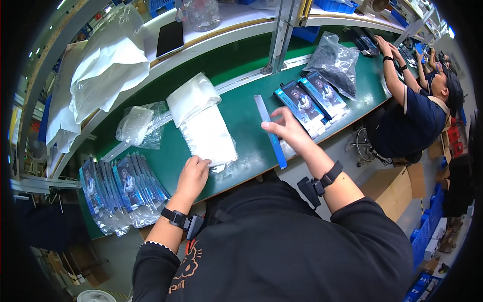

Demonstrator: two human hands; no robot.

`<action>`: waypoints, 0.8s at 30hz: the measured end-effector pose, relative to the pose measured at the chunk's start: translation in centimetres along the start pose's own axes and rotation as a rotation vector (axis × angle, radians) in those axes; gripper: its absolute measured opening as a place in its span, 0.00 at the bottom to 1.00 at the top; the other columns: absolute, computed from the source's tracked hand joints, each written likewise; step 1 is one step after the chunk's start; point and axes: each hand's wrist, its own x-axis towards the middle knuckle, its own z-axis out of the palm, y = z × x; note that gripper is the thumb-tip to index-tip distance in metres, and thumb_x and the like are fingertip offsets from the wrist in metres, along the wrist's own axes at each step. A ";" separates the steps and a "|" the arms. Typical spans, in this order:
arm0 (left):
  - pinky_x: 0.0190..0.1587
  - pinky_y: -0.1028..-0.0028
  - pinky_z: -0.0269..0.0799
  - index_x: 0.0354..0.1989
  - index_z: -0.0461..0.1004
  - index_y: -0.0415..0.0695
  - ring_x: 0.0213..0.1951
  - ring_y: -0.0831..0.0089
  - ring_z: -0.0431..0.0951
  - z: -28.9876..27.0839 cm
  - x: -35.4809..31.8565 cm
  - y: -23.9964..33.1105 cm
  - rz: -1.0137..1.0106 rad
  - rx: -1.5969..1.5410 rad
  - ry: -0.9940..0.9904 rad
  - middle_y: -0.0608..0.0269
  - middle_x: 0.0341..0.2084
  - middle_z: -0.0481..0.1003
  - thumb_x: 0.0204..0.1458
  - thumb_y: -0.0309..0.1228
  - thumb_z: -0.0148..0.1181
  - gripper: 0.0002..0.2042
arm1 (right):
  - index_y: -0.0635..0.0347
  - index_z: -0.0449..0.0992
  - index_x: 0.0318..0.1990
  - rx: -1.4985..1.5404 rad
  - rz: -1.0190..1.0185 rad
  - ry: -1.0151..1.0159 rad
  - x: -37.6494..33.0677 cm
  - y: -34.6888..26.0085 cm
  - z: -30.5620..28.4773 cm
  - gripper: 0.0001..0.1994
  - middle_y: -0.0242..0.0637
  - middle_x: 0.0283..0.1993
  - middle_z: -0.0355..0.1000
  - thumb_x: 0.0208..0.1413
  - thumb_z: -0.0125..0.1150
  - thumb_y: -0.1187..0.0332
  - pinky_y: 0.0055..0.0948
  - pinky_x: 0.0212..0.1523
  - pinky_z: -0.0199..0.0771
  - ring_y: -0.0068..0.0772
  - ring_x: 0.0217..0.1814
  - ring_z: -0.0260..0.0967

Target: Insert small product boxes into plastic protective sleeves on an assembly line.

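The left hand (193,176) rests its fingertips on the near edge of a stack of flat, whitish translucent plastic bags (206,136), which stretches away beyond those fingers; whether they pinch a bag, I cannot tell. The right hand (289,131) is unclenched, thumb and fingers spread, grasping nothing, above a long, narrow blue strip (277,149) lying on the green tabletop (246,121); contact with it is unclear. Just beyond and right of that hand lie two flat, blue-and-black printed packages (304,103), with a grey-looking plastic bag of dark contents (332,63) behind them. Left of the left hand, overlapping blue-and-black packages in clear plastic sleeves (126,183) lie in rows; farther beyond it sits a crumpled clear bag (138,123).
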 end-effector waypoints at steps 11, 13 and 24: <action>0.30 0.76 0.67 0.28 0.77 0.39 0.27 0.73 0.70 -1.2 1.1 0.5 -0.327 -0.357 0.037 0.61 0.23 0.69 0.39 0.21 0.60 0.06 | 0.71 0.59 0.52 0.932 0.368 -0.598 -2.6 1.4 4.6 0.21 0.45 0.45 0.68 0.53 0.54 0.72 0.28 0.43 0.72 0.30 0.42 0.70; 0.30 0.77 0.66 0.28 0.78 0.40 0.27 0.74 0.71 -1.3 1.4 0.2 -0.337 -0.402 0.055 0.61 0.24 0.70 0.39 0.20 0.60 0.06 | 0.73 0.55 0.56 0.922 0.476 -0.769 -3.1 1.1 5.5 0.27 0.47 0.47 0.67 0.49 0.58 0.74 0.30 0.46 0.72 0.32 0.47 0.69; 0.30 0.82 0.67 0.33 0.76 0.38 0.28 0.80 0.73 -1.7 0.7 -1.1 -0.721 -0.977 0.114 0.64 0.27 0.76 0.46 0.20 0.55 0.06 | 0.76 0.59 0.54 0.700 0.444 -0.799 -1.1 0.4 7.5 0.25 0.48 0.46 0.69 0.48 0.57 0.76 0.28 0.42 0.74 0.31 0.42 0.72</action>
